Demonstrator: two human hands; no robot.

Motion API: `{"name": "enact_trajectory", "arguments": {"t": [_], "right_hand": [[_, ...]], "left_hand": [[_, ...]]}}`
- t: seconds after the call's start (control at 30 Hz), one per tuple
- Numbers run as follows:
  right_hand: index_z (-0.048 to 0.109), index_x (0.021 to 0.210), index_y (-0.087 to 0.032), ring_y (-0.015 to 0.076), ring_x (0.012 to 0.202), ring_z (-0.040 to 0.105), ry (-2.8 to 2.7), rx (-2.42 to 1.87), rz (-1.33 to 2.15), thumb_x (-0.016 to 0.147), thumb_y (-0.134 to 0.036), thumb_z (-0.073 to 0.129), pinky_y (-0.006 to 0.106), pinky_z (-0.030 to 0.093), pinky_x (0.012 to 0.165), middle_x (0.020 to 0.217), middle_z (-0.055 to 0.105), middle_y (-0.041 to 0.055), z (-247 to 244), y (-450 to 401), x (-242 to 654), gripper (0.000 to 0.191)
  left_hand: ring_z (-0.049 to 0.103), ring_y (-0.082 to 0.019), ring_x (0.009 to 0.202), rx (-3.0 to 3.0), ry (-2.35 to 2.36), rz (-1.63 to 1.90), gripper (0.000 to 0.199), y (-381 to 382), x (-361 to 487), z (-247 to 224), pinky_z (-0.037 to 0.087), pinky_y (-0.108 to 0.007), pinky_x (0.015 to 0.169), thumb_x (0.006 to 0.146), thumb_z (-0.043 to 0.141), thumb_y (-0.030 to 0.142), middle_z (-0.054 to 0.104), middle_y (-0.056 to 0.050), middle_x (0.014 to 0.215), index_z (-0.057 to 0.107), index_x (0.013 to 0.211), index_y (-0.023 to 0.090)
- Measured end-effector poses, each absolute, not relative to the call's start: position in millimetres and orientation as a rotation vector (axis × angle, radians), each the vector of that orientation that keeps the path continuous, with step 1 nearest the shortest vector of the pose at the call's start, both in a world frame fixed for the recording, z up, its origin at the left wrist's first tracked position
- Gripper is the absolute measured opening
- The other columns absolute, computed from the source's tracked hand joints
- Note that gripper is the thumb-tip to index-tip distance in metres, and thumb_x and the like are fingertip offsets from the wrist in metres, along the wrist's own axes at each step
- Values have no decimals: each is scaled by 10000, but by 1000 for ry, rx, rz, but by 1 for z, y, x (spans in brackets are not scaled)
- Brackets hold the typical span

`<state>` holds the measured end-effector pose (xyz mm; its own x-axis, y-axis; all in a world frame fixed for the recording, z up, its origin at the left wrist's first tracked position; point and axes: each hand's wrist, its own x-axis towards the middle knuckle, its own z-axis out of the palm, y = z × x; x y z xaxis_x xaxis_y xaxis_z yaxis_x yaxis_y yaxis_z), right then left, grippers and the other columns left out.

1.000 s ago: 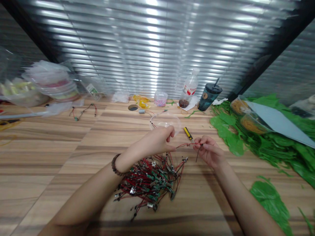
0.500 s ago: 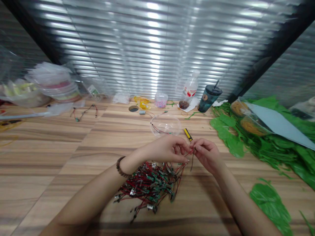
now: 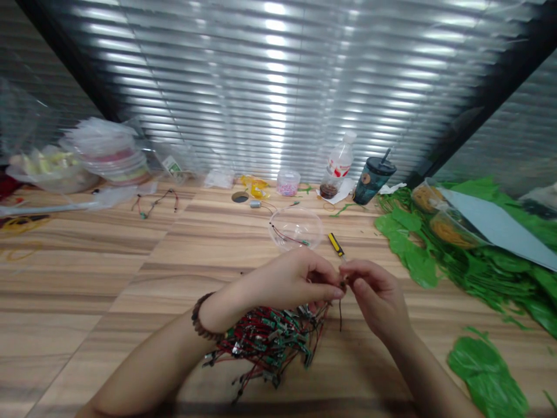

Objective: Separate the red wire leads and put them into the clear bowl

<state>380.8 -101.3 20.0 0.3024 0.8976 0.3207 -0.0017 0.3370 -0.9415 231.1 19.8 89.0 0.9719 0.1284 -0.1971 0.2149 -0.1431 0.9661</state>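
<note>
My left hand, with a beaded bracelet on its wrist, pinches a thin wire from the left. Fingertip to fingertip with it, my right hand closes on the same wire. A dark wire end hangs down below the fingertips; the rest is mostly hidden between the fingers. Under my left hand lies a heap of small green circuit boards with red and black wires. Just beyond the fingers lies a yellow and black screwdriver. Behind my left hand sits a clear plastic bowl with a wired piece in it.
Green plastic leaves cover the right side, beside tubs of rubber bands. Along the back stand a bottle, a dark tumbler and a small tub. Stacked clear lids and a loose wired piece are at left.
My hands have come closer together, and the red wire seen between them is now mostly covered by fingers. The view has tilted slightly, so everything sits a little lower.
</note>
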Motion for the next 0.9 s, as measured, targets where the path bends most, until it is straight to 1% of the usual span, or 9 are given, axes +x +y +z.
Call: {"name": "enact_trajectory", "arguments": {"t": [0.07, 0.1, 0.2, 0.3, 0.43, 0.53, 0.63, 0.77, 0.9], "right_hand": [[636, 1095, -275, 158, 704, 554, -1019, -1017, 811, 874, -385, 576, 296, 460, 631, 788, 603, 34, 19, -100, 382, 254], [622, 1105, -263, 155, 700, 548, -970, -1020, 809, 888, -382, 551, 295, 454, 629, 789, 599, 33, 17, -98, 384, 257], [650, 965, -227, 137, 676, 534, -780, -1103, 766, 860, -333, 592, 263, 434, 603, 730, 593, 18, 9, -91, 395, 159], [668, 816, -190, 119, 624, 517, -566, -1166, 806, 740, -355, 704, 229, 417, 554, 664, 590, 9, -1, -82, 409, 185], [678, 723, -158, 99, 575, 499, -471, -1203, 843, 625, -368, 778, 206, 400, 524, 611, 582, 7, -11, -75, 419, 252], [685, 713, -153, 94, 568, 498, -457, -1222, 865, 611, -379, 786, 201, 398, 526, 600, 583, 6, -16, -74, 420, 268], [686, 717, -151, 91, 559, 500, -464, -1243, 884, 619, -378, 784, 199, 389, 521, 602, 589, 5, -18, -75, 418, 265], [679, 714, -152, 89, 554, 504, -497, -1264, 901, 644, -381, 770, 199, 382, 528, 597, 588, -2, -22, -75, 416, 257], [674, 732, -151, 89, 558, 506, -529, -1287, 923, 663, -394, 752, 201, 381, 536, 602, 590, -3, -25, -74, 415, 264]], "left_hand": [[499, 18, 548, 1780, 339, 94, 239, 26, 224, 98, 379, -76, 512, 802, 564, 318, 565, 21, 619, 627, 786, 88], [517, 9, 556, 1787, 400, 221, 245, 32, 219, 102, 394, -82, 515, 793, 578, 332, 580, 16, 627, 622, 778, 91], [551, -6, 564, 1758, 608, 672, 230, 57, 211, 109, 441, -95, 539, 751, 627, 318, 594, 9, 626, 604, 738, 89], [590, -30, 585, 1634, 705, 899, 251, 81, 215, 99, 503, -131, 581, 729, 645, 331, 624, -10, 665, 599, 748, 85], [630, -51, 651, 1484, 740, 858, 297, 93, 234, 73, 546, -163, 664, 679, 687, 349, 669, -47, 735, 615, 760, 72], [628, -44, 649, 1458, 767, 751, 319, 94, 245, 55, 535, -148, 651, 658, 706, 363, 675, -56, 739, 626, 748, 67], [637, -49, 668, 1385, 783, 641, 292, 99, 248, 42, 540, -161, 683, 642, 724, 319, 676, -51, 734, 614, 739, 67], [646, -49, 693, 1288, 783, 582, 226, 108, 246, 35, 552, -196, 756, 671, 700, 247, 663, -30, 733, 584, 735, 63], [650, -47, 731, 1230, 766, 604, 169, 103, 247, 43, 551, -224, 831, 741, 635, 216, 646, -12, 737, 548, 755, 72]]}}
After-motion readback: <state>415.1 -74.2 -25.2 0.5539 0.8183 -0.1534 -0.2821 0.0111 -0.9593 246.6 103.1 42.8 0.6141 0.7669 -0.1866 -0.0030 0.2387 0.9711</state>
